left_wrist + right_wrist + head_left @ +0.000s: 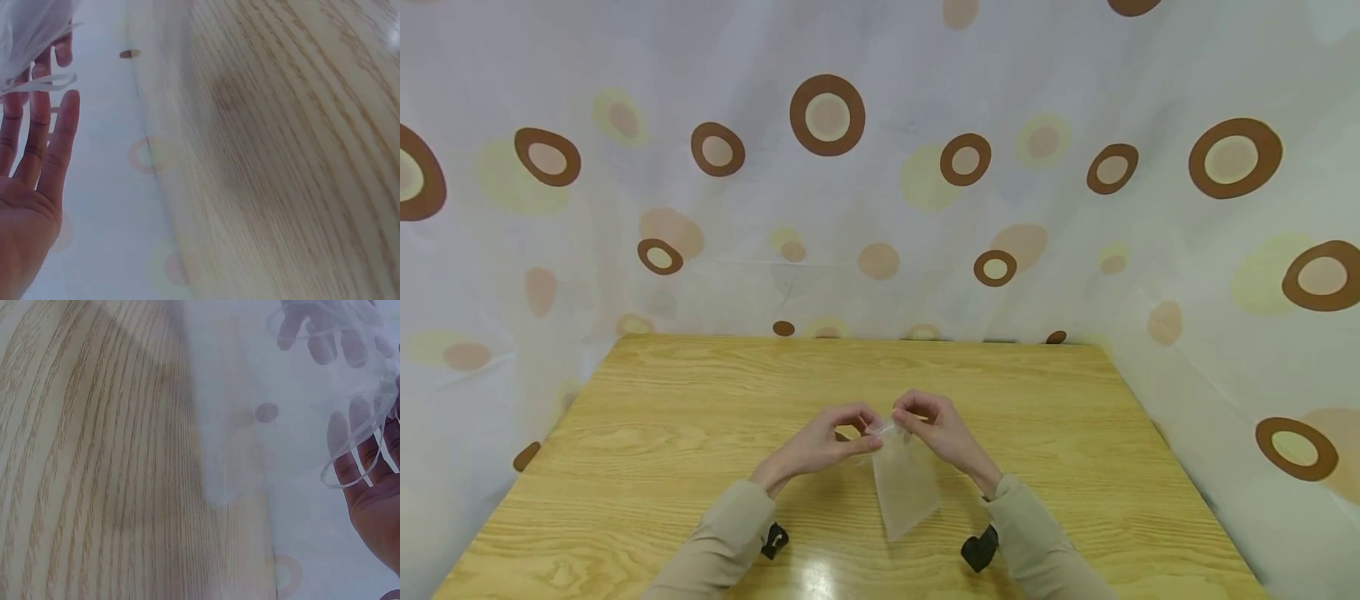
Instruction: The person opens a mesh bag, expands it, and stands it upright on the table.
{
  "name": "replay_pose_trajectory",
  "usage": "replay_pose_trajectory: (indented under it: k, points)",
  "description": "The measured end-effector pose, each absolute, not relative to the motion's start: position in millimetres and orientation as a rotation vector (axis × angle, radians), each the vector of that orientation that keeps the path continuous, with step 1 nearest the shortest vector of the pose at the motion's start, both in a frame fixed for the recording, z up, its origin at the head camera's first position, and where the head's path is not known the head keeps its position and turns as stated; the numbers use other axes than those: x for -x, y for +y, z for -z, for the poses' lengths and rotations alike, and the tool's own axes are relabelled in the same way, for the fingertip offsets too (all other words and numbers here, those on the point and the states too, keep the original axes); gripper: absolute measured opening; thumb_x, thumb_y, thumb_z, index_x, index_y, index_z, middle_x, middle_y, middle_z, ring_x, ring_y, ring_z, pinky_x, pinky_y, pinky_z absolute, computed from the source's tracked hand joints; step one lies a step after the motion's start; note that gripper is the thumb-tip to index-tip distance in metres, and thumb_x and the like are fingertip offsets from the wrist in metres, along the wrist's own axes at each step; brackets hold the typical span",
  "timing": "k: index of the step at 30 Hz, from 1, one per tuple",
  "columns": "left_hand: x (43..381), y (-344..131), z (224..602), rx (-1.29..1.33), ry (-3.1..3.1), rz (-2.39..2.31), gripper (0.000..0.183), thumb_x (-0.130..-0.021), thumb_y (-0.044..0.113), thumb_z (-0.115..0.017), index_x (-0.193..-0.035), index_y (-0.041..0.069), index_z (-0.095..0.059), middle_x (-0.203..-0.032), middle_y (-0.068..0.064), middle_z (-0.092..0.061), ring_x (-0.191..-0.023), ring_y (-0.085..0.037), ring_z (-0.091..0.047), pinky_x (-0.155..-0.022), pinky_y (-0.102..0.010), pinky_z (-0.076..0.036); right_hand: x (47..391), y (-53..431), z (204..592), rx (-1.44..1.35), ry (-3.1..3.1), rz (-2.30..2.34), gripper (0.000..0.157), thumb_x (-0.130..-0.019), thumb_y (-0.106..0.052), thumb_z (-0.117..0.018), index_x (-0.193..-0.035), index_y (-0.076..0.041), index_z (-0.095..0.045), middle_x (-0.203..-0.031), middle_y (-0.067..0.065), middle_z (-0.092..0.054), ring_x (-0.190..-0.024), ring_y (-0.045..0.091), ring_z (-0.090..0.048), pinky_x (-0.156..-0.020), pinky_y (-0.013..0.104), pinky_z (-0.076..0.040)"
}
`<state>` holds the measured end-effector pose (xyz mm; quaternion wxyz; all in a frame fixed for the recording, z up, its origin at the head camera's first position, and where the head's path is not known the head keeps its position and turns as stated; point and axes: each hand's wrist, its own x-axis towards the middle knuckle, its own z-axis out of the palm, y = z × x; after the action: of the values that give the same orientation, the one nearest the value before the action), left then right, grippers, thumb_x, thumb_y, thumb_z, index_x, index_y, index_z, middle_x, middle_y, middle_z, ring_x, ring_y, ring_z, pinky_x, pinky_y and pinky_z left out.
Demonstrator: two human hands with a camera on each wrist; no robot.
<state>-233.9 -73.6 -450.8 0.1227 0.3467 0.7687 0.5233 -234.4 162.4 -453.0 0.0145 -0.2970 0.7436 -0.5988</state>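
A sheer whitish drawstring bag (906,490) hangs between the hands over the table, its gathered top uppermost. My left hand (820,440) pinches the left side of that top between thumb and fingertips. On the other side, my right hand (938,432) pinches it close by. Thin white cord loops (347,485) stick out at the bag's mouth in the right wrist view, and fingers show through the sheer cloth. In the left wrist view, the bag (28,37) covers part of the left fingertips.
The wood-grain table (700,392) spreads beneath both hands. A white curtain (880,208) with brown rings stands behind and at both sides. Black wrist-camera pieces (980,550) hang below the beige sleeves (1030,533).
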Motion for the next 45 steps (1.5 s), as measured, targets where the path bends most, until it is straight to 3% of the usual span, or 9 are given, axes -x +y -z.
replay_pose_trajectory:
  k: [6,12,18,25,28,35,39,42,45]
  points:
    - [234.5,-75.4,450.0,-1.021,2.198,-1.553,0.017,-0.095,0.020,-0.071,-0.107,0.008,-0.073,-0.103,-0.013,-0.073,-0.090,-0.006,-0.068,-0.078,-0.029,-0.061,233.4,163.5,453.0,0.955,2.284,1.863,0.018,-0.103,-0.012,-0.057,-0.097,0.003,-0.063,-0.090,0.000,-0.060,-0.075,0.009,-0.053,-0.064,0.026,-0.051]
    - [234.3,-75.2,448.2,-1.106,2.195,-1.486,0.014,-0.098,0.019,-0.067,-0.097,0.006,-0.073,-0.093,-0.012,-0.075,-0.085,-0.015,-0.072,-0.075,-0.029,-0.062,233.6,163.5,453.3,1.048,2.282,1.833,0.015,-0.103,-0.009,-0.056,-0.095,0.003,-0.062,-0.084,0.017,-0.056,-0.068,0.018,-0.051,-0.057,0.035,-0.052]
    - [234.5,-76.1,449.9,-1.170,2.199,-1.472,0.019,-0.099,0.017,-0.065,-0.087,0.004,-0.070,-0.084,-0.013,-0.072,-0.075,-0.003,-0.064,-0.068,-0.029,-0.062,233.0,162.5,451.4,1.032,2.308,1.791,0.016,-0.102,-0.010,-0.056,-0.094,0.002,-0.062,-0.085,0.018,-0.056,-0.068,0.017,-0.052,-0.058,0.033,-0.053]
    - [237.6,-82.5,448.7,-1.088,2.207,-1.522,0.020,-0.100,0.014,-0.064,-0.099,-0.003,-0.074,-0.091,-0.021,-0.074,-0.077,-0.015,-0.070,-0.073,-0.045,-0.063,233.0,166.5,452.1,1.063,2.248,1.816,0.014,-0.103,-0.007,-0.054,-0.099,0.004,-0.062,-0.090,0.022,-0.058,-0.071,0.016,-0.058,-0.060,0.038,-0.057]
    - [238.4,-84.6,448.7,-1.070,2.195,-1.550,0.019,-0.100,0.011,-0.063,-0.103,-0.005,-0.072,-0.096,-0.025,-0.073,-0.079,-0.018,-0.071,-0.075,-0.052,-0.061,232.9,169.0,451.8,1.070,2.182,1.823,0.012,-0.103,-0.005,-0.054,-0.107,0.005,-0.060,-0.099,0.023,-0.060,-0.082,0.015,-0.064,-0.062,0.041,-0.059]
    - [239.3,-83.1,448.0,-1.103,2.192,-1.556,0.014,-0.098,0.009,-0.063,-0.101,-0.001,-0.073,-0.095,-0.020,-0.074,-0.079,-0.006,-0.068,-0.077,-0.049,-0.062,232.2,169.3,448.6,1.112,2.135,1.725,0.017,-0.100,-0.005,-0.060,-0.116,0.000,-0.060,-0.111,0.022,-0.060,-0.095,0.009,-0.064,-0.064,0.038,-0.059]
    - [239.6,-82.5,447.5,-1.122,2.190,-1.551,0.015,-0.099,0.011,-0.062,-0.101,0.000,-0.073,-0.094,-0.024,-0.073,-0.078,-0.019,-0.069,-0.075,-0.047,-0.062,231.4,167.7,445.5,1.125,2.175,1.653,0.008,-0.099,-0.006,-0.063,-0.107,-0.005,-0.064,-0.107,0.019,-0.059,-0.089,0.007,-0.059,-0.060,0.039,-0.057]
    - [240.3,-83.3,449.1,-1.132,2.203,-1.539,0.015,-0.100,0.012,-0.062,-0.100,0.002,-0.073,-0.092,-0.027,-0.071,-0.078,-0.031,-0.068,-0.072,-0.044,-0.062,231.6,167.5,444.3,1.143,2.225,1.580,0.004,-0.099,-0.007,-0.063,-0.096,-0.008,-0.067,-0.101,0.013,-0.059,-0.082,0.006,-0.054,-0.055,0.032,-0.053]
    - [240.3,-84.2,449.5,-1.140,2.215,-1.519,0.015,-0.100,0.013,-0.062,-0.100,0.002,-0.073,-0.091,-0.026,-0.071,-0.077,-0.030,-0.068,-0.070,-0.044,-0.062,231.9,168.6,443.1,1.152,2.266,1.506,0.009,-0.100,-0.011,-0.063,-0.091,-0.011,-0.067,-0.095,0.010,-0.060,-0.078,0.004,-0.052,-0.055,0.025,-0.049]
